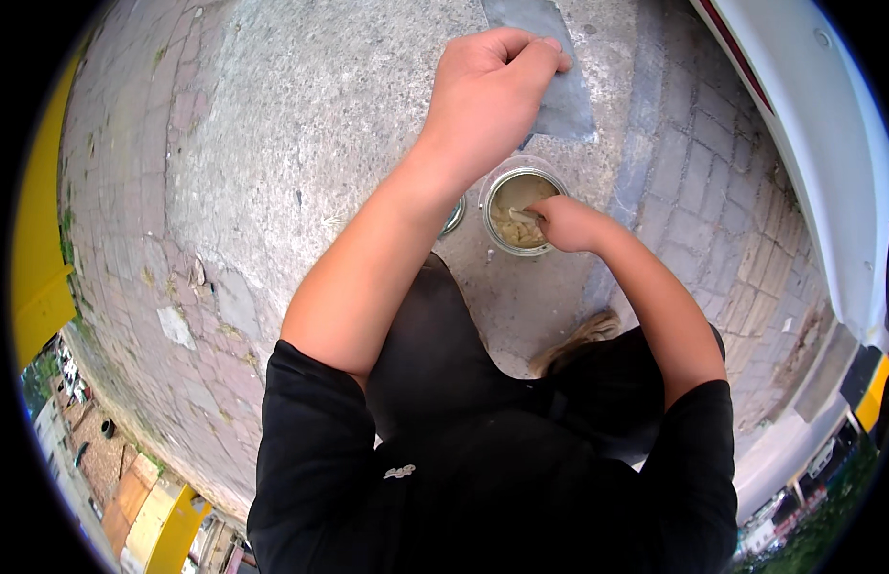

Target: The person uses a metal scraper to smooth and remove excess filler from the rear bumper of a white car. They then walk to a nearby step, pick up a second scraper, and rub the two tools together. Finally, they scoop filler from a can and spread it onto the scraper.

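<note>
An opened round metal can (484,212) stands on the pavement in front of me, part filled with a lumpy beige paste (513,231). Reaching into its mouth from the right, my right hand (567,225) is closed on a small flat scraper (526,214) whose end meets the paste. My left hand (490,91) is closed in a fist beyond the can, its thumb pressed over the fingers. A thin grey sheet (567,100) lies right behind that fist; whether the fingers grip it is hidden. A small dark tip shows below the fist. A round metal lid (454,216) is partly covered by my left forearm.
Rough concrete (272,124) and paving bricks (702,182) surround the can. At the right rises a white curved panel (817,124). Yellow structures (41,239) border the left edge. My bent knees in black flank the can's near side, and a brown furry thing (580,340) is beside the right one.
</note>
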`<move>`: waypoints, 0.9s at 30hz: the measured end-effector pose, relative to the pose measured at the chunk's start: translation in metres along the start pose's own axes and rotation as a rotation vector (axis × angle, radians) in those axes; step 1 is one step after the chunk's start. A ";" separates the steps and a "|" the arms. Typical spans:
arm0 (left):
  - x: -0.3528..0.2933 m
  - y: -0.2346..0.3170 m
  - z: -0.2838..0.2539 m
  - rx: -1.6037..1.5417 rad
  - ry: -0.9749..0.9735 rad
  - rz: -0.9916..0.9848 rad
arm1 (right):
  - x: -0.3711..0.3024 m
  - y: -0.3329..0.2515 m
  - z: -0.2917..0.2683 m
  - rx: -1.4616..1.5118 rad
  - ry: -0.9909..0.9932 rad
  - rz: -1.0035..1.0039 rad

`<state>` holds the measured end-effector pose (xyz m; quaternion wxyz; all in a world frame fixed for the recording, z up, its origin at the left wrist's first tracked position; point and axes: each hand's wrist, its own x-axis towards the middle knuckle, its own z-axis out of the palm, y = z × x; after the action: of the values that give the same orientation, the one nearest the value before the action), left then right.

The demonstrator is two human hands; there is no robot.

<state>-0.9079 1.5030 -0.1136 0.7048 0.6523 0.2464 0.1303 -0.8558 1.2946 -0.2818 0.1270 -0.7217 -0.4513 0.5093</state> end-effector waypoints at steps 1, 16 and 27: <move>0.000 -0.001 0.004 -0.017 0.013 0.010 | -0.014 -0.010 -0.005 0.004 0.012 -0.005; 0.000 0.003 0.053 0.123 0.158 0.400 | -0.101 -0.021 -0.010 0.189 0.240 -0.185; 0.015 0.008 0.057 -0.325 0.123 0.277 | -0.252 -0.074 -0.088 0.255 0.697 -0.386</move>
<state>-0.8646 1.4632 -0.1069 0.7596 0.5488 0.1729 0.3034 -0.8383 1.1635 -0.0385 0.4535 -0.7316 -0.4416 0.2534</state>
